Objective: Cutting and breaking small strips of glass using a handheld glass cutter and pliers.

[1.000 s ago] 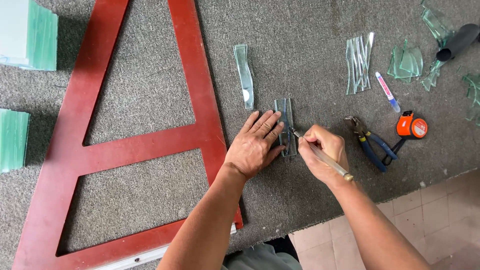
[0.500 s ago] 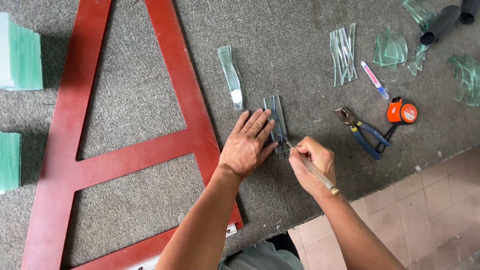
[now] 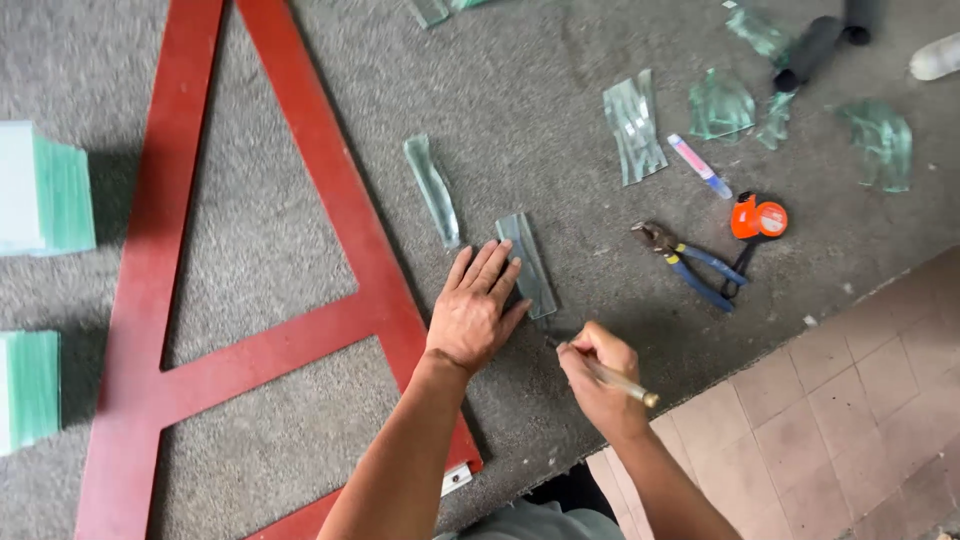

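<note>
Glass strip (image 3: 527,262): on carpeted bench (image 3: 560,130), pinned steady under flat, open left hand (image 3: 475,310). Right hand (image 3: 598,375), at five o'clock, closed around probably a glass cutter (image 3: 612,378).

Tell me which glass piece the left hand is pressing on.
The narrow rectangular strip under the left hand fingertips; the curved sliver beside it lies untouched.

Two hands (image 3: 475,315), one glass cutter (image 3: 605,372), two glass strips (image 3: 528,262); one pair of pliers (image 3: 690,265), one tape measure (image 3: 758,218), two stacks of glass sheets (image 3: 45,200), one red wooden frame (image 3: 160,300)
</note>
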